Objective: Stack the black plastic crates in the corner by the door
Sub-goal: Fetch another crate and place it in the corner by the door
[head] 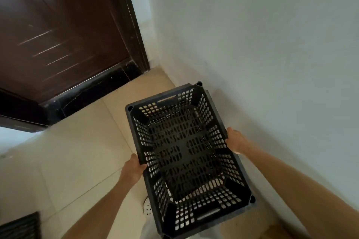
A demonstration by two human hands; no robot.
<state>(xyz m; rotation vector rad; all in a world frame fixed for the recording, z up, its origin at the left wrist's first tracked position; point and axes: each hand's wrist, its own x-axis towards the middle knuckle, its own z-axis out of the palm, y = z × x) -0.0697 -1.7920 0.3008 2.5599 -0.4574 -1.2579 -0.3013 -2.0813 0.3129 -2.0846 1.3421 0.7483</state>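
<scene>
Beige floor tiles (77, 151) fill the lower left of the head view and run up into a corner (155, 68) between a door (58, 35) and a white wall (272, 44). At the far left bottom edge lies a dark ribbed thing (21, 227), cut off by the frame; what it is cannot be told. Above it the door is dark brown with pale scratch marks. It has a black threshold (93, 93) along its foot and a dark door frame (134, 31) on its right side.

Moving right, a bare forearm reaches in from below and ends in the left grip (134, 169). Its fingers are curled round the left long rim of the black crate (186, 153). A white perforated disc (147, 206) on the floor shows just beside the crate's lower left wall.

The crate is open side up, its walls and base pierced with slots, with a handle slot in each short end. It sits between both grips, near the wall and short of the corner by the door, one short end pointing toward that corner. Whether it touches the floor cannot be told. The right grip (236, 140) is clamped on the crate's right long rim, fingers wrapped over the edge. Right of it rises the white wall
</scene>
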